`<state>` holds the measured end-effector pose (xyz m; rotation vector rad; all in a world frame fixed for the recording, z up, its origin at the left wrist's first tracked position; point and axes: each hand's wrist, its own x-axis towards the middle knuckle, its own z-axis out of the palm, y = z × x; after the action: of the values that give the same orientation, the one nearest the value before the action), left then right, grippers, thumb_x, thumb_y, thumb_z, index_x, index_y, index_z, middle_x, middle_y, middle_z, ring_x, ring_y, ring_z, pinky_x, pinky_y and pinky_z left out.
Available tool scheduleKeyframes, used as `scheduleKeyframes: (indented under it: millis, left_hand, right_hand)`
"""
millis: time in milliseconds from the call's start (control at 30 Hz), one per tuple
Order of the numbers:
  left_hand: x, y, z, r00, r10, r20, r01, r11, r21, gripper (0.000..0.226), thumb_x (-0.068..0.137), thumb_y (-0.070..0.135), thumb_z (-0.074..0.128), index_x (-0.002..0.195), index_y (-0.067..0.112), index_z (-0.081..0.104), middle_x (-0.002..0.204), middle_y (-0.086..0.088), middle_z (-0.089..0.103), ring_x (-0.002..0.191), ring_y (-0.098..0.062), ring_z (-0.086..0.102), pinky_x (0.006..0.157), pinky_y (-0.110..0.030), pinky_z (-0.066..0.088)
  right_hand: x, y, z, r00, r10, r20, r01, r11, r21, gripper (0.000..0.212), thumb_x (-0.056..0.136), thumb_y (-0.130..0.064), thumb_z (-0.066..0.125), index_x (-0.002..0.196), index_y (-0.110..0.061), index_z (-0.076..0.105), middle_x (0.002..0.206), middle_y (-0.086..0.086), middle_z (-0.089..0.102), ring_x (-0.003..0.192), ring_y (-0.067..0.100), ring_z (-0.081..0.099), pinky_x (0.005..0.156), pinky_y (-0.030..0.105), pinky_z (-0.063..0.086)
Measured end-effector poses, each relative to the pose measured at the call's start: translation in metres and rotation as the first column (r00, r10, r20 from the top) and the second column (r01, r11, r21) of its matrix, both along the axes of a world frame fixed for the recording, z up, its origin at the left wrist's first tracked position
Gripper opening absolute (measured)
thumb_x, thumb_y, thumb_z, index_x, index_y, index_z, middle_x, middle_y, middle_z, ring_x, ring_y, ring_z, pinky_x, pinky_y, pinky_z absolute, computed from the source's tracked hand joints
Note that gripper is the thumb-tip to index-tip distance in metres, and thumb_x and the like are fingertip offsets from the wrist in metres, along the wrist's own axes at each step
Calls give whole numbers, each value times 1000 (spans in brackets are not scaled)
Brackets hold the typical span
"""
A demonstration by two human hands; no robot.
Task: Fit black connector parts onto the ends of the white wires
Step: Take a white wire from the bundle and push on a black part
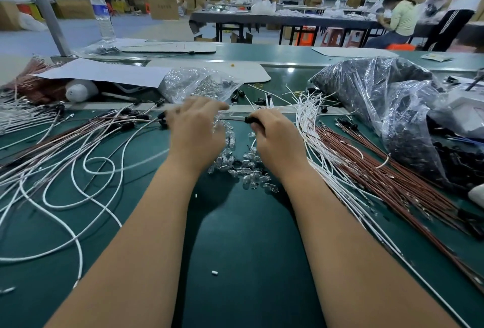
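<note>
My right hand [275, 139] pinches a black connector part [252, 119] at its fingertips, over the green table. My left hand [196, 128] hovers beside it, blurred, fingers loosely spread toward the connector and holding nothing I can see. Loose white wires [311, 128] fan out just right of my right hand. More white wires [78, 160], several with black connectors fitted, curl across the table on the left. Small clear glass bulbs [243, 168] lie heaped between and below my hands.
A bundle of brown-red wires [387, 170] lies on the right. A large plastic bag of black parts [387, 97] sits at the far right, a smaller clear bag [199, 86] behind my hands. A water bottle [103, 16] stands back left. People work at a far table.
</note>
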<state>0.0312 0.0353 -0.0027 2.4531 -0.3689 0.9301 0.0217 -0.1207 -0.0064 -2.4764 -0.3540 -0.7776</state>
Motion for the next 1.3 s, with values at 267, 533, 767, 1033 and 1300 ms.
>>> scheduleKeyframes:
  millis: [267, 533, 767, 1033, 1300]
  left_hand:
    - [0, 2, 1, 996, -62, -64, 58, 996, -61, 19, 86, 10, 62, 100, 15, 73, 82, -5, 73, 76, -26, 65, 75, -35, 50]
    - [2, -8, 0, 972, -230, -41, 217, 956, -199, 10, 84, 5, 68, 93, 7, 73, 81, 0, 64, 76, -15, 59, 71, -17, 45]
    - [6, 0, -4, 980, -189, -63, 149, 904, -400, 9, 86, 7, 68, 93, 7, 73, 69, 17, 60, 62, 15, 55, 60, -1, 36]
    - [5, -2, -5, 961, -269, -57, 225, 888, -400, 11, 85, 7, 70, 95, 8, 74, 74, 12, 64, 64, 10, 56, 64, -5, 40]
    - [3, -5, -7, 944, -294, -151, 219, 899, -380, 5, 85, 11, 70, 89, 12, 73, 68, 10, 64, 58, 4, 55, 59, -10, 41]
  right_hand:
    - [0, -1, -1, 1000, 11, -5, -11, 1000, 25, 19, 96, -12, 50, 109, -7, 64, 103, 8, 66, 93, 26, 57, 82, 37, 45]
    - [-1, 3, -3, 991, 132, -14, -126, 965, 232, 22, 88, -9, 64, 111, -10, 65, 92, 2, 67, 82, 17, 60, 77, 29, 49]
    - [1, 0, -1, 987, 121, -109, -57, 884, 465, 12, 89, -7, 62, 97, -13, 68, 79, -3, 65, 74, 14, 61, 75, 33, 54]
    - [-1, -2, 4, 982, 157, -109, -63, 805, 590, 8, 90, -13, 65, 92, -6, 69, 82, 10, 69, 76, 27, 65, 76, 43, 55]
    - [4, -4, 3, 980, 165, -107, -66, 788, 612, 8, 88, 0, 64, 89, -8, 67, 78, 6, 66, 69, 16, 62, 67, 27, 56]
